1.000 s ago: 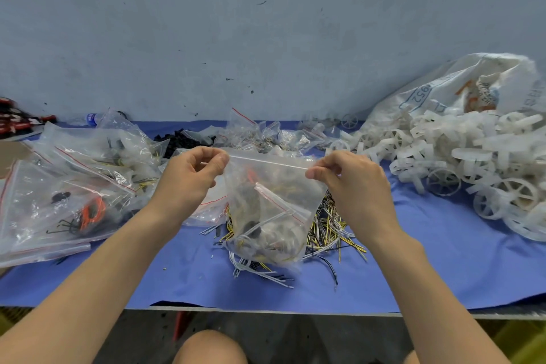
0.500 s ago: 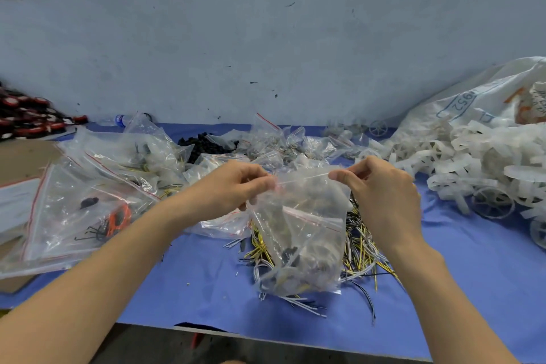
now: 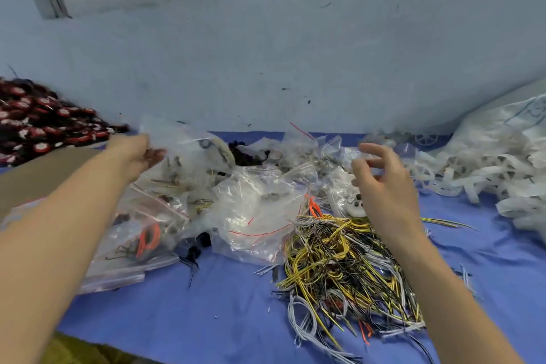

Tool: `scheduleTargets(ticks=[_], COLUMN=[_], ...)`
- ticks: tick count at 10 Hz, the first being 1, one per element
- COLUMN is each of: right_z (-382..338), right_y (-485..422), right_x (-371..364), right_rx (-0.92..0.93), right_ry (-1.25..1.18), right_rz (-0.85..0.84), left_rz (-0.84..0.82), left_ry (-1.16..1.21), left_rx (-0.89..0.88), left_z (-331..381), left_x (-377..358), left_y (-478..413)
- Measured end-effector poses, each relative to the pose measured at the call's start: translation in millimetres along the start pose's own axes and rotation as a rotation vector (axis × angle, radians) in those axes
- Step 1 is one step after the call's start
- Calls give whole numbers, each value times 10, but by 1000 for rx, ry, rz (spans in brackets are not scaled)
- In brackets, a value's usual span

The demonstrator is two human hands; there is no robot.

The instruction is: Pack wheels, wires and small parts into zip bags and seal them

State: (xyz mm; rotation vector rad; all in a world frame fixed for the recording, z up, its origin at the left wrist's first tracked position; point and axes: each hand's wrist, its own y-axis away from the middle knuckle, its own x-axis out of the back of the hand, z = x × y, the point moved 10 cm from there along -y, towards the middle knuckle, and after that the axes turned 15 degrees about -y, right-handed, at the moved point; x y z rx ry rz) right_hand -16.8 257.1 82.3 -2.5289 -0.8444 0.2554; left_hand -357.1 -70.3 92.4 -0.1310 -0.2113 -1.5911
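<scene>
While the left hand reaches out toward ten o'clock with its fingers loosely spread against a filled zip bag that is blurred by motion, I cannot tell whether it grips that bag or only touches it. The right hand hovers at about one o'clock with fingers relaxed and parted, holding nothing, above the tangle of wires that lies on the blue cloth at five o'clock. More packed bags are heaped at nine o'clock, an empty-looking clear bag lies crumpled at the centre, and white wheels are piled at two o'clock. Judging by its look, a filled bag will be light but lumpy and floppy, its thin film slippery and apt to sag under the loose parts inside, so it is best taken at the stiffer zip strip along the top, pinched near both ends. The wires look springy and tangled; a bundle should probably be pinched at its middle so that stray ends do not drag neighbours along.
</scene>
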Motion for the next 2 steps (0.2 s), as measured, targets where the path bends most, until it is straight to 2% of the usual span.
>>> scheduleTargets(ticks=[1,2], right_z=[98,-265], right_y=[175,251], right_x=[313,696], right_rx=[-71,29], right_ry=[-127,-282], right_rz=[52,138], left_rz=[0,66], left_ry=[-116,-79], left_rx=[135,110], left_z=[-560,-650], left_x=[45,-68], left_y=[-53,44])
